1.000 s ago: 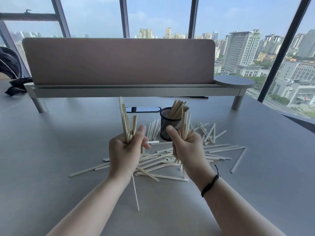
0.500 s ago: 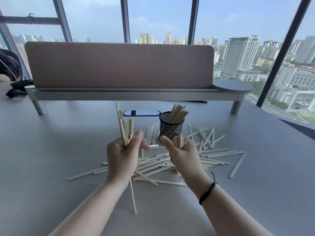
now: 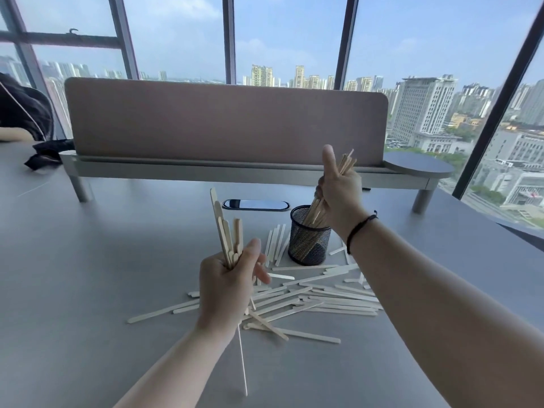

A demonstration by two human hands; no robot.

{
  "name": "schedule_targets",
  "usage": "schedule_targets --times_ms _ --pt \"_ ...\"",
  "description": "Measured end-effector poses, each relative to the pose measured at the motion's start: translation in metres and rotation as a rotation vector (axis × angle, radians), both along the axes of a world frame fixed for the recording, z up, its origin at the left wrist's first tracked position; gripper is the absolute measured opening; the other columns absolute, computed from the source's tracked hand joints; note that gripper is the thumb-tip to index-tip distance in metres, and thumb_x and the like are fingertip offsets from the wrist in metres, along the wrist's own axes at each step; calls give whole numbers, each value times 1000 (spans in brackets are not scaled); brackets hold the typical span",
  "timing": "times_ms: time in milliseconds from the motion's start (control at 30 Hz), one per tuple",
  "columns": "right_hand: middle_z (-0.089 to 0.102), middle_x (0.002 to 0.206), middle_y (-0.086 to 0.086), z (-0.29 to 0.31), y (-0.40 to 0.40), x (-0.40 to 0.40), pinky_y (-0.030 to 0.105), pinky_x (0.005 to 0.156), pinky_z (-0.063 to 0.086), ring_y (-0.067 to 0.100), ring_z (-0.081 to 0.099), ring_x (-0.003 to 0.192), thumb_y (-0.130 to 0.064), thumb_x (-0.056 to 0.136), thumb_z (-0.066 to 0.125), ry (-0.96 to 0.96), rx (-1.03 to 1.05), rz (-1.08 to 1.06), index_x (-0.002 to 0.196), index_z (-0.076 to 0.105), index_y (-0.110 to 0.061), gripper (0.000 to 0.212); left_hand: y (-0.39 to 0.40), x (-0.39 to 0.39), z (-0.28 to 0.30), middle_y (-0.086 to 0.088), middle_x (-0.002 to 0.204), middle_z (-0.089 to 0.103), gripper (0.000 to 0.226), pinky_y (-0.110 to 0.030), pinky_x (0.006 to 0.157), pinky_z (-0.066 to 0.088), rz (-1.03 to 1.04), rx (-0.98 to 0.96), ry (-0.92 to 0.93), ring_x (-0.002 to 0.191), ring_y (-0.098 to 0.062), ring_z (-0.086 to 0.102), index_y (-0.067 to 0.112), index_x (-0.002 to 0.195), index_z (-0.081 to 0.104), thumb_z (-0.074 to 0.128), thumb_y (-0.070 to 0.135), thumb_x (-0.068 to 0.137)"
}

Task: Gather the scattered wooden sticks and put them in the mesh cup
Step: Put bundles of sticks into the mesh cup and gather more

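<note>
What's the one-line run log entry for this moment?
right hand: lowering wooden sticks into black mesh cup | left hand: holding stick bundle | loose sticks: on grey table

pale tan wooden sticks (image 3: 329, 298) lie on a plain grey table (image 3: 88, 275) beside a black mesh cup (image 3: 309, 240); behind the cup, a dusty pink-brown screen (image 3: 223, 119); near it, a black wrist cord (image 3: 357, 231).

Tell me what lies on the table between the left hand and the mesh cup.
In the head view, a few loose sticks lie on the table between the left hand and the cup.
</note>
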State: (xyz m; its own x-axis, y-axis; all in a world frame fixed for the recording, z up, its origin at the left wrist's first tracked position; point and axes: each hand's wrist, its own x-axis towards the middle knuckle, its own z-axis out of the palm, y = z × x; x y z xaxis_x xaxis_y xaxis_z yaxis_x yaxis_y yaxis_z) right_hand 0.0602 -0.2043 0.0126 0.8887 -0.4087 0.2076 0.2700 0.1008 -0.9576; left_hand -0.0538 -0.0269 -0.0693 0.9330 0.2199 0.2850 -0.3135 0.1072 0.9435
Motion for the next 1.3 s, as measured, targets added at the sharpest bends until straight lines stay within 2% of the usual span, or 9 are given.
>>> schedule_targets --times_ms 200,367,533,633,733,867,1067,1167,1300 --pt "69 79 7 -21 2 19 43 72 60 17 63 64 -33 89 72 121 -206 -25 93 60 -16 21 2 4 0 -14 45 60 43 -15 41 33 4 4 26 35 -8 42 10 54 68 65 21 96" --pt "68 107 -4 -10 2 -31 39 93 53 11 64 103 -48 87 67 -107 -670 -181 122 57 -24 44 5 5 2 -16 46 59 42 -17 40 33 4 -53 96 34 -10 41 7 58 68 65 23 96" --pt "37 155 -9 -57 31 -130 30 117 29 1 32 141 -80 61 68 12 -1003 518 156 16 -33 118 2 5 4 -11 46 58 40 -22 41 33 15 -114 177 37 -18 44 7 61 68 66 27 95" --pt "8 164 -13 -90 49 -156 34 124 6 0 1 149 -74 53 79 19 -1176 542 156 -13 -28 145 -2 1 4 -11 45 57 45 -27 45 36 2 -91 149 40 -22 45 10 53 67 66 25 96" --pt "10 161 -11 -103 58 -160 35 124 -2 2 -1 149 -65 60 74 -1 -1235 374 155 -18 -23 139 -5 -4 6 -11 46 58 48 -28 47 36 -15 -85 119 43 -23 46 12 49 66 65 22 96" --pt "45 137 -9 -104 57 -163 24 111 27 12 38 130 -47 66 66 -82 -1149 238 154 16 -23 104 -10 -8 12 -13 48 58 38 -24 44 27 -91 -261 122 37 -16 37 11 57 65 63 17 95" --pt "60 73 -6 -109 55 -154 29 63 47 12 56 69 -22 79 63 -43 -899 210 95 52 -29 21 -20 -9 18 -15 57 66 37 -24 45 35 -190 -300 176 46 -18 53 11 59 66 63 23 95" --pt "53 55 -9 -112 51 -146 17 49 34 8 49 55 -8 83 61 -35 -747 223 70 44 -32 33 -34 -3 20 -15 58 68 38 -25 47 35 -208 -177 188 49 -20 55 9 64 65 63 28 97" --pt "54 54 -24 -116 36 -134 12 52 32 -3 47 51 0 88 58 -33 -597 234 73 43 -35 40 -59 6 21 -6 49 59 49 -31 56 45 -213 -43 126 47 -21 57 16 52 62 62 35 98"
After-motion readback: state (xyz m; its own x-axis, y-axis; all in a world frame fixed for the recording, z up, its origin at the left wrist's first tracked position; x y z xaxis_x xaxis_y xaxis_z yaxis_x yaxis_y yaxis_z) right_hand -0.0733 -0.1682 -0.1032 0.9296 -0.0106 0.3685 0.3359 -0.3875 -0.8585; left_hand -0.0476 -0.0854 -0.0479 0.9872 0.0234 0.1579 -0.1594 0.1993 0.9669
